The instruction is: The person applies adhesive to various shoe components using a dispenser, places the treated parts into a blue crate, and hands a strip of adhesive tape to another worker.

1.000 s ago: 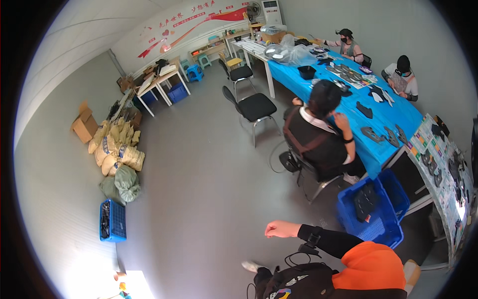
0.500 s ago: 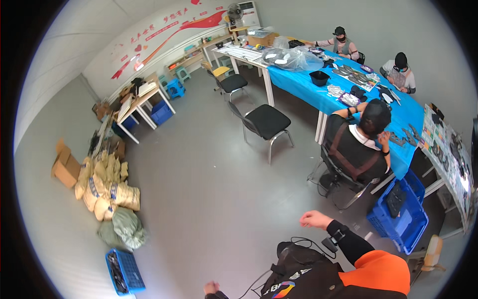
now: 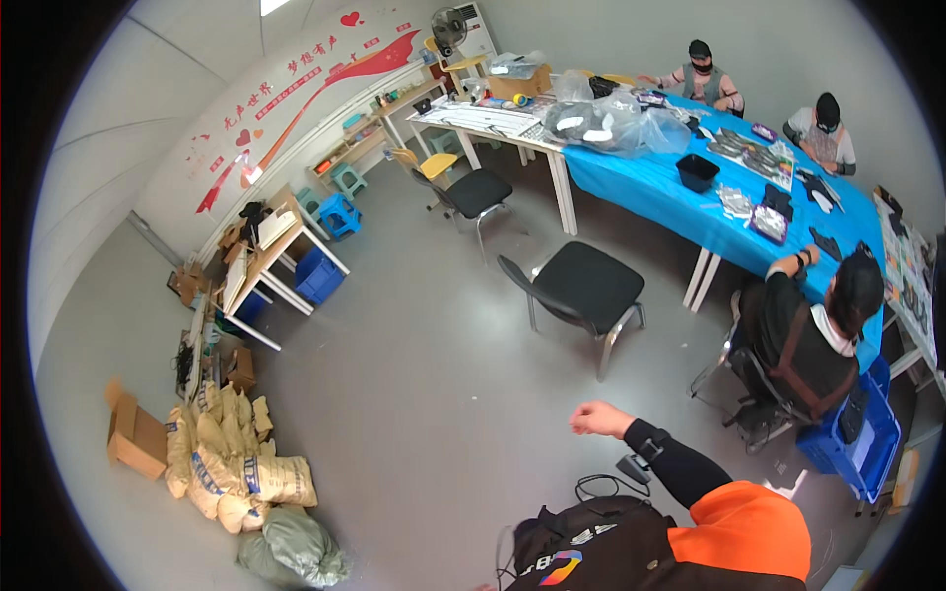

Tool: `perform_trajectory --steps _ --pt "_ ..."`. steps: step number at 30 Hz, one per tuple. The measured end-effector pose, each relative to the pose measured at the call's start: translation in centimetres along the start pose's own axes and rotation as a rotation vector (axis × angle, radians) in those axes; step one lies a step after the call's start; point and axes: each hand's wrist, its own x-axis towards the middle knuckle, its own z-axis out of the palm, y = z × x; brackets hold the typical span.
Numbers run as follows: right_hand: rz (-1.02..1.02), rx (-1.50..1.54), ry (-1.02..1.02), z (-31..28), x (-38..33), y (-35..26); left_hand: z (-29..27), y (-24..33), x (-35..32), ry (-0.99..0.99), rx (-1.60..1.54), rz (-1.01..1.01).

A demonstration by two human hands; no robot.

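Note:
My right hand [image 3: 601, 418] is held out in front of my body over the grey floor, its fingers loosely curled in with nothing showing in them. A black strap with a small device [image 3: 634, 469] and a dark cable hangs by that forearm. Of my left hand [image 3: 483, 588] only a sliver shows at the lower edge, so its fingers are hidden. A black chair [image 3: 591, 284] with metal legs is the nearest furniture beyond my right hand, apart from it.
A long table with a blue cover [image 3: 631, 182] runs along the right, three people seated around it. A blue crate [image 3: 852, 443] stands at right. Sacks [image 3: 281, 481] and a green bag [image 3: 291, 552] lie at left. A second black chair [image 3: 475, 193] stands farther off.
The view has moved forward; the chairs and table have come closer and the seated people sit farther right. My left hand has nearly dropped out of view. My right hand stays raised.

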Motion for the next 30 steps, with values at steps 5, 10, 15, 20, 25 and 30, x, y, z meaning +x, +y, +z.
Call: perform_trajectory --steps 5,10,15,20,25,30 --pt "-0.123 -0.018 -0.038 1.4 15.0 -13.7 -8.9 10.2 9.8 -0.027 -0.004 -0.068" --pt "-0.09 0.073 0.133 0.1 29.1 -22.1 -22.2 22.9 23.9 -0.043 0.054 -0.016" --pt "-0.021 0.221 0.321 -2.8 37.8 -27.9 -40.2 42.9 39.9 -0.053 0.623 0.335" --pt "-0.106 0.339 0.506 -7.5 43.9 -34.0 -49.1 72.9 55.9 0.235 1.007 0.732" --pt "-0.147 0.467 0.704 -14.3 53.5 -37.5 -43.9 99.4 64.6 -0.254 -0.185 0.488" --pt "-0.142 0.445 0.769 -23.4 64.9 -42.9 -36.8 117.8 71.1 -0.433 0.049 0.389"
